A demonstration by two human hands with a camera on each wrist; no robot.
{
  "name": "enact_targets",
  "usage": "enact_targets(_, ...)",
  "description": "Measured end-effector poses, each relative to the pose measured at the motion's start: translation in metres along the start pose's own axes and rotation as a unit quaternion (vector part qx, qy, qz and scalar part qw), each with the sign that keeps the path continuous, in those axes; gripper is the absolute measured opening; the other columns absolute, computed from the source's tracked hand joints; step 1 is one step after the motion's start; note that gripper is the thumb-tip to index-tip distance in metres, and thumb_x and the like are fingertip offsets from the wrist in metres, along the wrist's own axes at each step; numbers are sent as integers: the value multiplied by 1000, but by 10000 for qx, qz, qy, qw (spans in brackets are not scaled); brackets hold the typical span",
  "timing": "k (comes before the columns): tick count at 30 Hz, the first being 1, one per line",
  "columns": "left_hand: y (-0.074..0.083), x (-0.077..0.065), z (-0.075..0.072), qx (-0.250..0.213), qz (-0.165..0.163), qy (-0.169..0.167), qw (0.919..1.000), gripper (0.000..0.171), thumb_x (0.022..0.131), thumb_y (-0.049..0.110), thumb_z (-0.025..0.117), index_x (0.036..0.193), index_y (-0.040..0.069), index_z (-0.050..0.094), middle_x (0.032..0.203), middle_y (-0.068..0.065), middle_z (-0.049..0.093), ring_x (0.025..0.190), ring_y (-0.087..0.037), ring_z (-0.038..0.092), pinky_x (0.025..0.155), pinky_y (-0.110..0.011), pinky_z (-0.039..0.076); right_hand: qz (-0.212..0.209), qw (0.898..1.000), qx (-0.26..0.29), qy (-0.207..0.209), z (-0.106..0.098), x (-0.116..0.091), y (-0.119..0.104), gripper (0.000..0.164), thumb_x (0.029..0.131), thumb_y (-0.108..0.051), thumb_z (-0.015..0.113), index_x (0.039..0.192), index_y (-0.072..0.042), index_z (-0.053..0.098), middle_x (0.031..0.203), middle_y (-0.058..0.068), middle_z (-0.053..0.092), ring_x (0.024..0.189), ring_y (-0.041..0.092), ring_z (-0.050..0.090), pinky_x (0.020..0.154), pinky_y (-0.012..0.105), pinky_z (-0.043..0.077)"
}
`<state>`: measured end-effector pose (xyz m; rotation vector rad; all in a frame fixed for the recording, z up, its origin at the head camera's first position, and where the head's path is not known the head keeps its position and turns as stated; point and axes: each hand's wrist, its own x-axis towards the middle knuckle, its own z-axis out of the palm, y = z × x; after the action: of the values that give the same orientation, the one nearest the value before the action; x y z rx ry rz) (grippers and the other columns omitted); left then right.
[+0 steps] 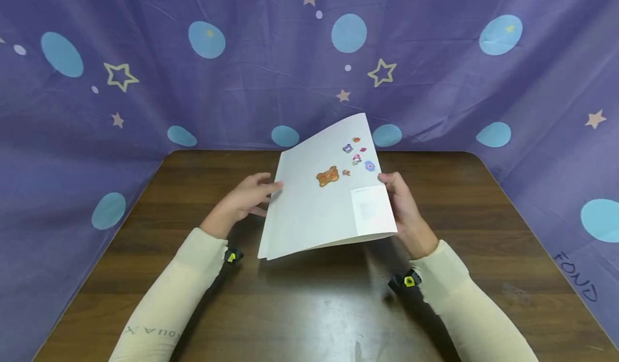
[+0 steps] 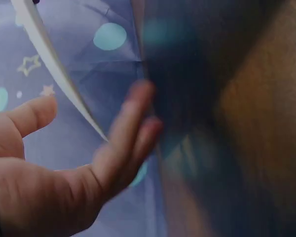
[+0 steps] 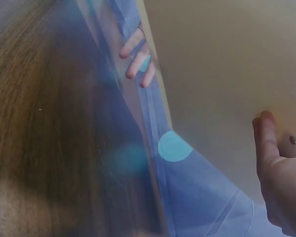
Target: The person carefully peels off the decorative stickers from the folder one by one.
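Observation:
A white paper folder is held up tilted above the table in the head view. Its face carries a brown bear sticker, several small colourful stickers and a pale rectangular label. My right hand pinches its right edge, thumb in front and fingers behind. The right wrist view shows those fingers against the shaded back of the folder. At the left edge, my left hand has its fingers spread. In the left wrist view, the folder's thin edge stands between its thumb and loosely extended fingers.
Below the folder lies a dark brown wooden table with a glossy reflection. A purple cloth with stars and blue ovals hangs behind it and along both sides. Black wrist straps sit at both cuffs.

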<state>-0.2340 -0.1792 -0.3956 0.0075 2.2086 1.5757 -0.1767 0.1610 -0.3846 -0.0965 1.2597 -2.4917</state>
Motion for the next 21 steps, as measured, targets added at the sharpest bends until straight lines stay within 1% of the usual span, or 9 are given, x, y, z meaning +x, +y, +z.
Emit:
enact_targets(1,-2,2,-1,-277,-117,-87,9995,81,104,36,59,163,3,14,154,-25,39,131,-41,52,93,-50,56,-1,10000,90,-18,-1,0,0,36,102,-29,36,104,-10,67,91,5,72,79,14,70,67,26,59)
enact_targets(3,-4,5,-2,-734,-292,-220,9966,76,105,36,58,161,1,19,144,-23,45,119,-36,59,89,-46,58,1,9997,245,-66,-2,0,1,36,102,-28,36,104,-8,66,91,6,73,79,14,71,67,26,59)
enact_targets(6,-7,9,-3,-1210,-376,-378,9912,64,107,36,54,153,-3,35,125,-16,57,98,-25,66,83,-41,58,18,9989,433,-150,-5,0,4,36,103,-27,37,103,-7,66,91,7,73,78,15,71,66,26,59)
enact_targets(8,-7,10,-3,-1475,-404,-417,9874,56,107,35,54,146,-4,43,113,-11,62,91,-22,67,81,-40,59,26,9989,445,-175,-7,0,6,36,103,-27,36,103,-7,66,90,7,73,78,15,71,66,26,59)
enact_targets(9,-7,11,-2,-1558,-394,-416,9861,55,108,35,54,144,-5,45,108,-9,65,89,-20,68,80,-39,59,44,9989,438,-187,-8,0,7,37,103,-26,36,102,-7,67,90,7,73,78,15,71,66,26,59)
enact_targets(12,-8,11,-1,-1626,-380,-334,9854,50,107,29,56,142,-6,45,101,-6,68,87,-18,68,77,-37,59,103,9991,356,-218,-11,1,12,39,102,-25,34,100,-7,68,88,6,73,77,15,71,66,27,60)
enact_targets(15,-8,10,1,-1526,-368,-224,9873,53,105,21,59,147,-6,40,106,-7,65,89,-17,67,77,-35,59,205,9983,435,-317,-15,2,15,40,103,-23,31,102,-6,67,89,7,73,78,16,71,66,28,60)
enact_targets(19,-11,9,0,-1358,-355,-37,9901,58,102,14,64,150,-6,38,113,-11,64,88,-17,69,76,-35,60,360,9970,564,-378,-21,5,19,40,104,-21,29,108,-5,66,95,9,74,83,18,72,69,30,61)
enact_targets(21,-12,8,-1,-1265,-332,48,9914,59,101,12,65,150,-7,37,113,-13,64,86,-18,70,75,-35,61,435,9976,441,-318,-24,7,20,39,105,-20,28,112,-7,64,98,8,74,85,18,71,71,31,60)
